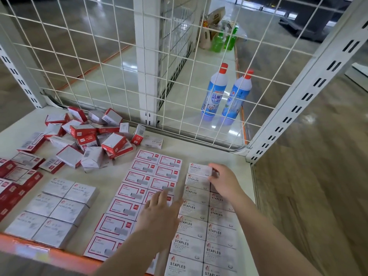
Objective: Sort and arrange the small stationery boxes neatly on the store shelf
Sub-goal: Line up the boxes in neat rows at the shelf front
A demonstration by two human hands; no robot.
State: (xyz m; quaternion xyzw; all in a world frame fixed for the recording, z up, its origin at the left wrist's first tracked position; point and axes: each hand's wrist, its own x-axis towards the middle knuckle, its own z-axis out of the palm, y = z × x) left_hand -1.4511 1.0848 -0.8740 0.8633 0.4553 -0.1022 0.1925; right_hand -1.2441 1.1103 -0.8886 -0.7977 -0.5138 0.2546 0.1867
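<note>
Looking down from the head view, a white shelf [201, 154] with an orange front edge is seen, covered in small stationery boxes. At the right, white boxes marked STAPLES [191, 222] are laid flat in two neat columns running from the front edge toward the back. The topmost staples box [199, 169] of the left column is pinched at its right end by the right hand [224, 181], thumb and fingertips curled onto its edge. The left hand [161, 214] is held flat, fingers straight and slightly spread, over the seam between the staples columns and the red-bordered boxes [139, 188], which are set in two columns just beside them; whether it touches them cannot be told because of blur. Further left, white paper clip boxes [53, 210] are arranged in a block of two columns. Behind these, a loose heap of red and white boxes [85, 136] is scattered toward the wire mesh back [111, 62]. One stray staples box [153, 143] lies apart near the heap. Beyond the mesh, two blue cleaner bottles [225, 94] are standing upright on another shelf.
</note>
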